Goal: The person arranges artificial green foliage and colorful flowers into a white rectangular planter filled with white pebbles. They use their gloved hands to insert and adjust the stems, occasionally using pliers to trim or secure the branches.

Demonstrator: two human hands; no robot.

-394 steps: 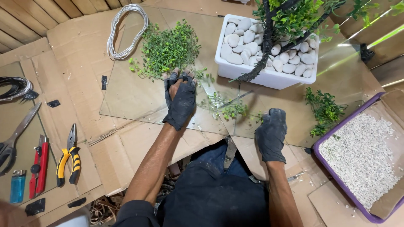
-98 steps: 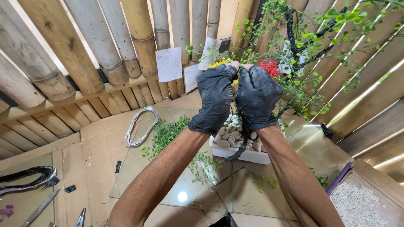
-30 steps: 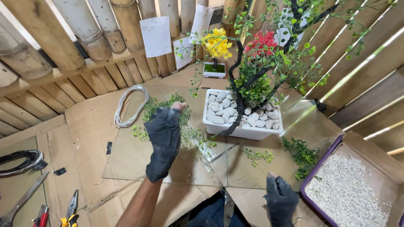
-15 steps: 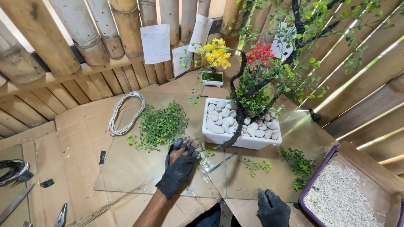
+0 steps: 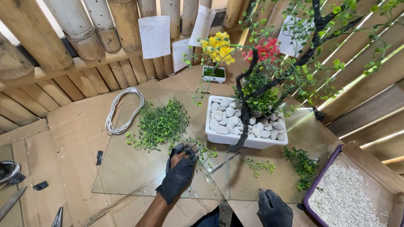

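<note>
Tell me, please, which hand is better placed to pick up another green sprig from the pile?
Probably the left hand: its fingertips touch the green sprig pile, while the right hand rests apart from it.

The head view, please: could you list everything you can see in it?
Glass sheet: one, clear, on the cardboard.
Leaf pile: one, green, on the glass.
Sprigs: loose, green, right on the glass.
Planter: one, white, holds pale pebbles and a dark-trunked tree.
Flower clusters: two, yellow and red, behind the planter.
Small pot: one, white, at the back.
Wire coil: one, white, left of the leaves.
Tray: one, purple-rimmed, holds white gravel.
Papers: several, white, on the bamboo wall.
Left hand: black-gloved, fingertips at the leaves.
Right hand: black-gloved, at the near edge.
</note>
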